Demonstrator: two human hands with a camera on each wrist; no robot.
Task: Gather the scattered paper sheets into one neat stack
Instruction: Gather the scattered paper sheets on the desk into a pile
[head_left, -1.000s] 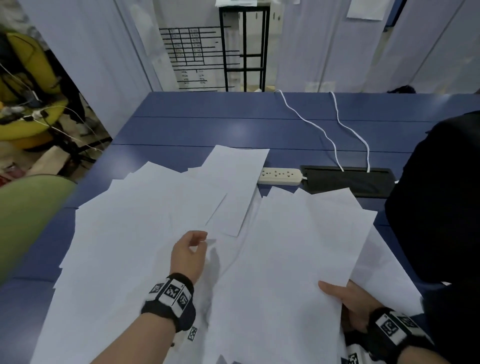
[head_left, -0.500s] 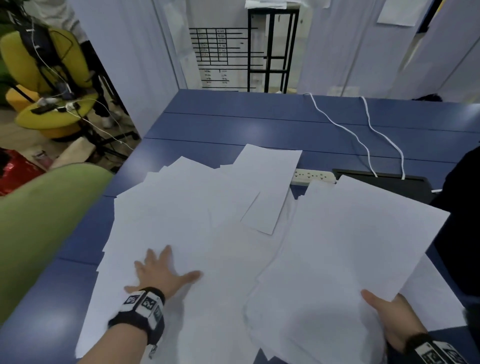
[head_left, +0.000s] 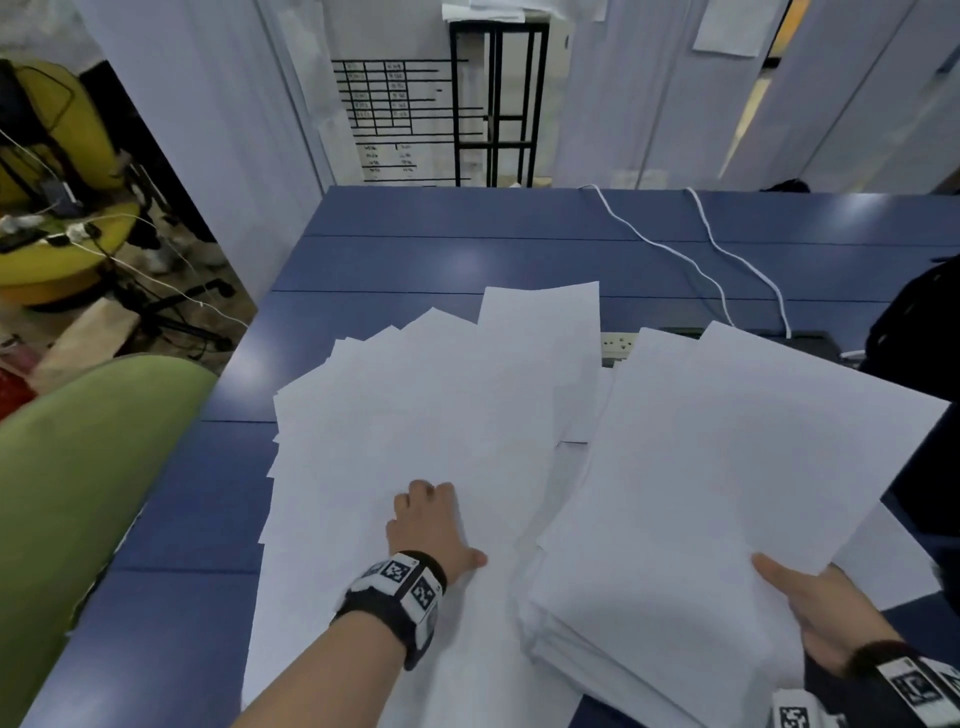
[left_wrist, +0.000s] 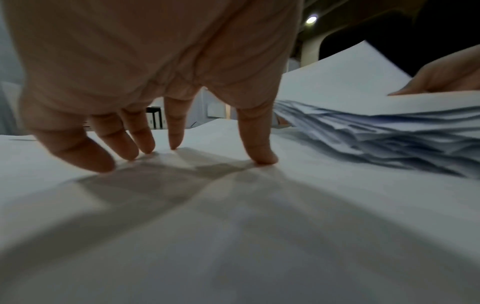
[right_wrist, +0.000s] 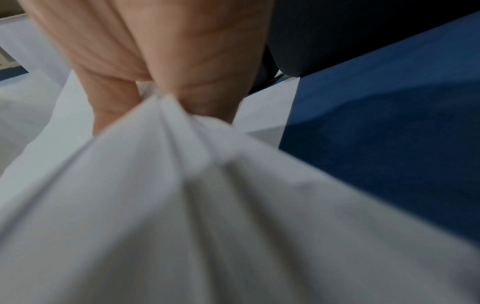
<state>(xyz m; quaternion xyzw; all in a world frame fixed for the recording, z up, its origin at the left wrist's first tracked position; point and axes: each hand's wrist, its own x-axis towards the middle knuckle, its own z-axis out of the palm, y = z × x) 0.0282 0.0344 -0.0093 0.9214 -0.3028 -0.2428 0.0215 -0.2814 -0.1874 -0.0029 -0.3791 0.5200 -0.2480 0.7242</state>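
Up top, the head view shows my left hand (head_left: 434, 525) resting on the loose sheets (head_left: 405, 415) spread over the left part of the blue surface (head_left: 519, 244). My right hand (head_left: 826, 618) grips a thick pile of sheets (head_left: 701, 493) near the front right corner, with my thumb on top. A white power strip (head_left: 617, 344) peeks out past the papers toward the far edge.

From my left wrist, my fingers (left_wrist: 259, 144) are spread and fairly straight, with their tips pressing the paper. The pile (left_wrist: 376, 127) is lifted on the right.

From my right wrist, my fingers (right_wrist: 111, 107) pinch the bunched paper (right_wrist: 207, 205) tight. It is blurry.
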